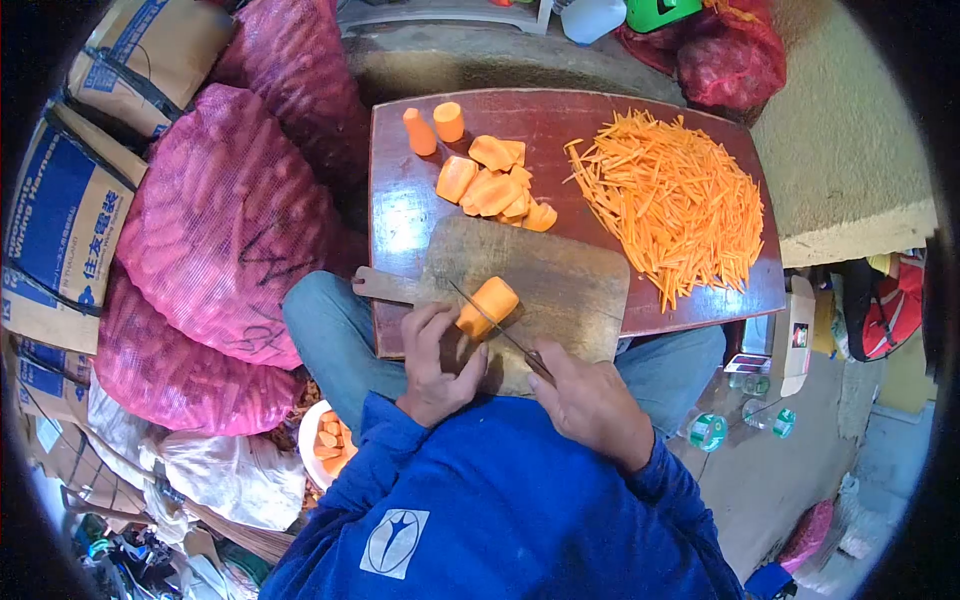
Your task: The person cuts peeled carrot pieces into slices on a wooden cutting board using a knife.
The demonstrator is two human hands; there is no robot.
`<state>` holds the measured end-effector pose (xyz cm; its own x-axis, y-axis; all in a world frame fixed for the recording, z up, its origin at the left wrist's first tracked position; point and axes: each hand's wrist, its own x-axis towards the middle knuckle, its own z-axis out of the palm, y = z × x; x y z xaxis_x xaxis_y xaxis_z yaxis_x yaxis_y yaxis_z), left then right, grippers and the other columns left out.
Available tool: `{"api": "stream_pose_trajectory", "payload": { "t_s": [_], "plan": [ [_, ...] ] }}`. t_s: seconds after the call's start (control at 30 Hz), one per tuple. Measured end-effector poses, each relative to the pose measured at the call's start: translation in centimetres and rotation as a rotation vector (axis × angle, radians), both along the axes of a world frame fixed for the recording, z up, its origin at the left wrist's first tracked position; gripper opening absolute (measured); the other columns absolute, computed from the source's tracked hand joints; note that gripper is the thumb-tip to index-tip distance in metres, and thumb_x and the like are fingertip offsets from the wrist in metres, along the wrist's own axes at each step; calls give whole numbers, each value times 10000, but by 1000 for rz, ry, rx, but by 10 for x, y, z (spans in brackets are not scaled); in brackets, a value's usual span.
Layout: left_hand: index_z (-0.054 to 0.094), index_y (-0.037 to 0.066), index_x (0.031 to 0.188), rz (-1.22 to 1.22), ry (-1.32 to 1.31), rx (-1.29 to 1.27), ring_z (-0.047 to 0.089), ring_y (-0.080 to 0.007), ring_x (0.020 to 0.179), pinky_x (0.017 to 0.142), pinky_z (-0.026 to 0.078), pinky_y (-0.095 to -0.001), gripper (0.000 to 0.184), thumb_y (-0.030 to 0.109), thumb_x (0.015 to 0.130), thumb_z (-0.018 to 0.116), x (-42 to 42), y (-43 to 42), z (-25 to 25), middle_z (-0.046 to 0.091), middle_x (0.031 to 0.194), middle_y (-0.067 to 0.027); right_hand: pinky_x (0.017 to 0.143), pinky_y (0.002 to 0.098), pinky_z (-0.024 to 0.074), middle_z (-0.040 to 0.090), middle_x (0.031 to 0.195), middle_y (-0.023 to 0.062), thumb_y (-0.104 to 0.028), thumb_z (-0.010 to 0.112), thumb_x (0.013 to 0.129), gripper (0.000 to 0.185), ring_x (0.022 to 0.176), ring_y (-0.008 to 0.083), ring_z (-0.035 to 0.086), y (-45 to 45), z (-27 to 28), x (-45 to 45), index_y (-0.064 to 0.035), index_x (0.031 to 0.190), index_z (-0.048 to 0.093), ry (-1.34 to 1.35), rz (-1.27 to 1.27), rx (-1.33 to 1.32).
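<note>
A thick peeled carrot piece (494, 297) lies on the wooden cutting board (580, 290). My left hand (436, 368) curls its fingers against the carrot's near left end, with the thumb below. In my right hand (598, 405) is the handle of a knife (518, 346). Its dark, thin blade slants across the carrot; how deep it sits in it I cannot tell. Beyond the board, several cut carrot chunks (492, 192) are heaped, with two upright carrot pieces (420, 132) behind them. A large pile of carrot sticks (675, 200) covers the table's right side.
The board rests on a low red-brown table (545, 112) at my knees. Pink mesh sacks (225, 230) and strapped cardboard boxes (65, 225) crowd the left. A white tub (312, 440) of carrots stands by my left leg. Plastic bottles (708, 430) lie on the floor at right.
</note>
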<state>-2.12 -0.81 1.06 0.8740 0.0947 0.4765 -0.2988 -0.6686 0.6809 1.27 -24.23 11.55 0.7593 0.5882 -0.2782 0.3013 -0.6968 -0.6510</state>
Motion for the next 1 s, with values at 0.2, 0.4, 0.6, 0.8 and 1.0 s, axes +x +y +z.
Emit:
{"api": "stream_pose_trajectory", "payload": {
  "t_s": [0.2,0.4,0.6,0.8,1.0],
  "plan": [
    [469,41,1509,-139,-159,87,488,-477,1385,1172,404,-592,839,254,800,865,15,6,18,457,1511,-268,736,546,578,720,1004,261,-222,660,1025,443,882,458,718,11,1,-9,11,1368,504,-85,68,-57],
    [314,63,1646,-253,-120,88,365,-535,1516,1239,301,-654,940,441,923,781,21,5,-6,332,1647,-316,663,521,588,728,935,248,-174,685,1007,386,822,436,733,12,7,-4,17,1300,520,-140,69,-2],
    [271,72,1667,-236,-92,67,336,-546,1532,1243,284,-669,975,499,942,765,23,5,-12,315,1653,-328,592,517,583,691,785,219,-248,653,1040,298,674,421,713,20,11,5,-20,1171,512,-159,102,-29],
    [296,5,1636,-212,72,131,311,-544,1544,1262,245,-667,980,462,922,789,30,3,-5,318,1645,-332,629,576,557,702,825,279,-176,665,1015,289,749,498,704,26,-1,15,-4,1182,503,-60,56,-49],
    [338,-49,1596,-208,179,183,298,-520,1557,1283,190,-669,994,424,871,827,30,0,0,332,1636,-336,619,604,541,671,727,279,-240,619,1048,291,708,491,699,19,-27,24,-4,1144,479,-42,41,-16]
  ]
}}
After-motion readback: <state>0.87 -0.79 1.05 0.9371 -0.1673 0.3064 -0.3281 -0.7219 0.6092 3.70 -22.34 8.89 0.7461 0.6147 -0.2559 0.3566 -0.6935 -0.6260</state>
